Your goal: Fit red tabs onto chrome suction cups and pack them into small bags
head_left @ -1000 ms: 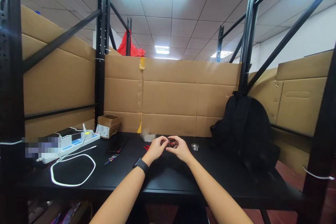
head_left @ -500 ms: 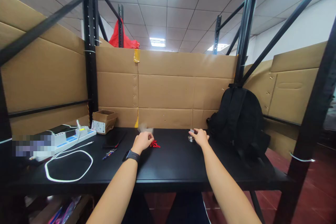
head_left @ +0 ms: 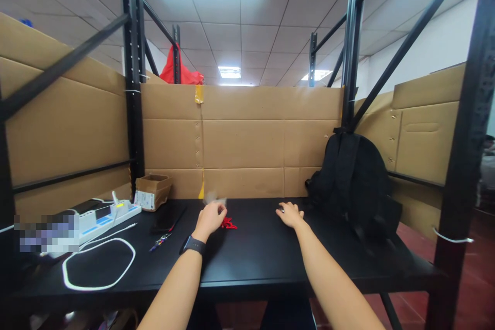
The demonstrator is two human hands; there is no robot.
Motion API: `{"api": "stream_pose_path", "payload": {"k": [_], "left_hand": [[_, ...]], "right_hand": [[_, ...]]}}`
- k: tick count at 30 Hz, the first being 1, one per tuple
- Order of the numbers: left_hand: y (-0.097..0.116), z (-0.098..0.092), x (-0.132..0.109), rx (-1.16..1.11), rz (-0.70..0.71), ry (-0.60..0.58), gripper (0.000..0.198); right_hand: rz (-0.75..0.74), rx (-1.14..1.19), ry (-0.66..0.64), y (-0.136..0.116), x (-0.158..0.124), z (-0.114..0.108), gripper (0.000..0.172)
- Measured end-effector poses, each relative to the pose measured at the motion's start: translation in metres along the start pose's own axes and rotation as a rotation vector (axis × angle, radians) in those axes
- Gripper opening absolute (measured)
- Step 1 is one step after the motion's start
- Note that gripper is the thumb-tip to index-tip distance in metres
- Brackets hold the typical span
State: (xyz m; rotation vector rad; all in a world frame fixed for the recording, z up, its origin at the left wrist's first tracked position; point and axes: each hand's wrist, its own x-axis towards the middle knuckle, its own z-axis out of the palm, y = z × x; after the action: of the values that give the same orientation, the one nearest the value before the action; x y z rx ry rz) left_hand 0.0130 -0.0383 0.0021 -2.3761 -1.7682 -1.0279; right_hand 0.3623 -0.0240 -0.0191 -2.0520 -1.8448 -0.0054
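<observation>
My left hand (head_left: 211, 218) is over the table left of the middle, its fingers curled and closed, with a black watch (head_left: 192, 245) on the wrist. A whitish see-through piece (head_left: 215, 200), blurred, perhaps plastic, shows just behind its fingers; whether they grip it is unclear. Beside that hand lies a small heap of red cord-like pieces (head_left: 229, 224). Farther right, my right hand (head_left: 291, 214) rests low at the tabletop, its fingers closed over a small round silvery metal thing (head_left: 282, 210), mostly hidden by the hand.
At the left are a white power strip (head_left: 104, 218), a looped white cable (head_left: 133, 263), a small open cardboard box (head_left: 153, 191), a dark flat item (head_left: 166, 220) and a colourful keychain-like strip (head_left: 160, 242). A black backpack (head_left: 353, 180) stands at the right. Cardboard panels (head_left: 243, 142) wall the table (head_left: 255, 263).
My right hand has come down over the silvery thing, which now mostly disappears under the fingers. My left hand keeps nearly the same place. The view has tilted slightly upward.
</observation>
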Motion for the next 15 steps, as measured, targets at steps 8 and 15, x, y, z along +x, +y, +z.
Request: {"api": "stream_pose_path", "payload": {"k": [8,15], "left_hand": [[0.006,-0.024,0.007,-0.052,0.177,-0.102,0.031],[0.013,-0.044,0.007,-0.127,0.222,-0.131,0.039]], "right_hand": [[-0.184,-0.098,-0.099,-0.008,0.03,-0.003,0.066],[-0.192,-0.074,-0.124,0.009,0.027,0.013,0.066]]}}
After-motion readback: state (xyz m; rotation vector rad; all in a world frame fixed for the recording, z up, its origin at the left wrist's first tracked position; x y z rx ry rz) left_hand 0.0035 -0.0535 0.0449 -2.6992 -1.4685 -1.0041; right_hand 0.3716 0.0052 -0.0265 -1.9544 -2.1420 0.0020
